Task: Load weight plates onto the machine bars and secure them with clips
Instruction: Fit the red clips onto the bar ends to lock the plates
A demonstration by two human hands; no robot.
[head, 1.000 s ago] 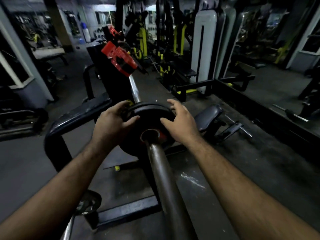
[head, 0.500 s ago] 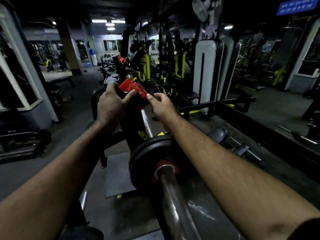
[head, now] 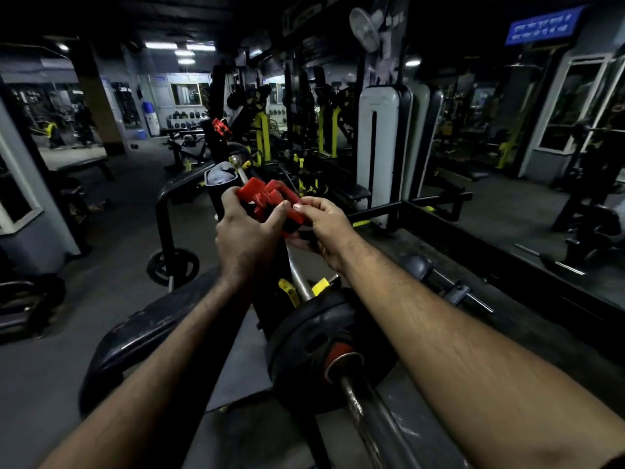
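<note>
A black weight plate [head: 314, 350] with a red hub sits on the steel bar [head: 372, 424] that runs from the bottom middle away from me. Further along the bar, above the plate, my left hand [head: 247, 238] and my right hand [head: 324, 228] both grip a red clip [head: 270, 201]. The left fingers wrap its left side, the right thumb and fingers pinch its right lever. A second red clip [head: 221, 127] sits further back on the machine. The bar's far end [head: 235, 160] shows behind the clip.
A black padded bench arm [head: 142, 333] lies to the left of the plate. A small plate [head: 172, 267] stands on the floor at left. A padded roller and peg [head: 433, 272] sit right of the bar. White and black upright pads [head: 382, 147] and yellow machines stand behind.
Both hands left the weight plate and rose to the red clip. They now hold it closer and lower than half a second ago. The view has tilted up.
</note>
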